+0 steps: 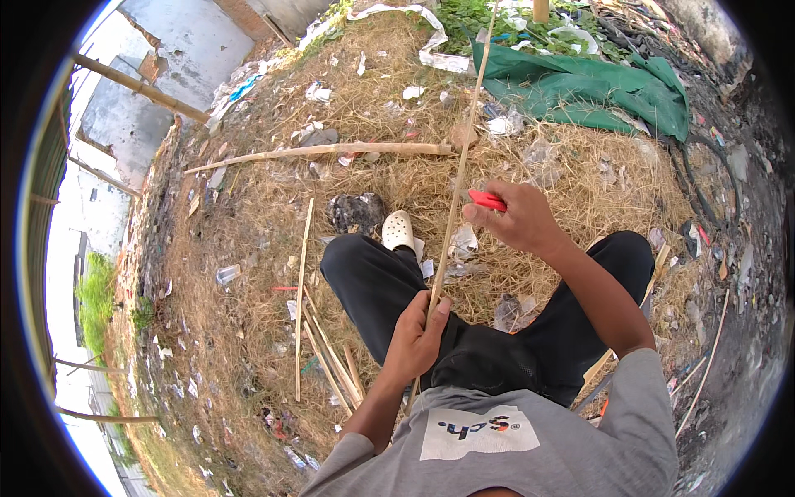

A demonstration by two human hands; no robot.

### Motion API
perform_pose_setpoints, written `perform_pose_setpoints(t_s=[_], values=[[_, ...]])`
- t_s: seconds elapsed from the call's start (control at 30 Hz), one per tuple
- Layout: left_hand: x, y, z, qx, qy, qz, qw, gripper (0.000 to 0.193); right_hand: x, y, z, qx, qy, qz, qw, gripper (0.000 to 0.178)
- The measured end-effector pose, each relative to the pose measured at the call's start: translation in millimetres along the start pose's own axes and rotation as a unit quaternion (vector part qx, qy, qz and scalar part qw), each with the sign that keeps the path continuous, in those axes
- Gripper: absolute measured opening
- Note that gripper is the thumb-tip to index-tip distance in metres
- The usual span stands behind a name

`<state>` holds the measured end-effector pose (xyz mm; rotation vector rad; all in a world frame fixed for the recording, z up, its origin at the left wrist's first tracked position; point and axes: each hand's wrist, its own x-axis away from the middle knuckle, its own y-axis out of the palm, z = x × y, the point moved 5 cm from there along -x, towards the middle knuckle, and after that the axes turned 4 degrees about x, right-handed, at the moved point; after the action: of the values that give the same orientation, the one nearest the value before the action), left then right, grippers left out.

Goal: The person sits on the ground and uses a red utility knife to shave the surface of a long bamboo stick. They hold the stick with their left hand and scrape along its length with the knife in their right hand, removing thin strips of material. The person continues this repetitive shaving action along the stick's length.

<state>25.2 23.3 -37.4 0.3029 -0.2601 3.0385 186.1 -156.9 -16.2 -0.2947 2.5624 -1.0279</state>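
A: Hands?
B: Left hand gripping the stick. Right hand closed round a red tool; can't make out a blade.
A: Stick's where?
B: Slants up from beside the left thigh, past the right hand, to the top edge. Tool's just beside it; can't tell if touching.
A: Doing it well?
B: Probably trimming. I'd want a firm left grip, stick braced low, tool at a shallow angle, light strokes, none aimed at the left hand or thigh.
A: Containers?
B: One clear cup, seemingly tipped over on the straw, left side. Contents: can't tell.
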Motion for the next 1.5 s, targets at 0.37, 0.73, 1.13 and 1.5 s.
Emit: perform_pose_setpoints(t_s=[0.37, 0.73, 1.13, 1.5], values=[[-3, 10, 33, -0.078, 0.02, 0.035, 0.996, 0.032, 22, -1, -17, 0.193, -0.087, 0.032, 0.977, 0.071], [12, 9, 42, -0.145, -0.002, 0.013, 0.989, 0.027, 9, -7, -6, 0.184, -0.08, 0.056, 0.978, 0.069], [13, 2, 40, -0.201, 0.061, 0.041, 0.977, 0.025, 30, 14, -29, 0.213, -0.208, 0.048, 0.954, 0.075], [41, -2, 29, -0.118, 0.002, -0.01, 0.993, 0.026, -12, -19, 23, 0.259, -0.037, 0.076, 0.962, 0.076]])
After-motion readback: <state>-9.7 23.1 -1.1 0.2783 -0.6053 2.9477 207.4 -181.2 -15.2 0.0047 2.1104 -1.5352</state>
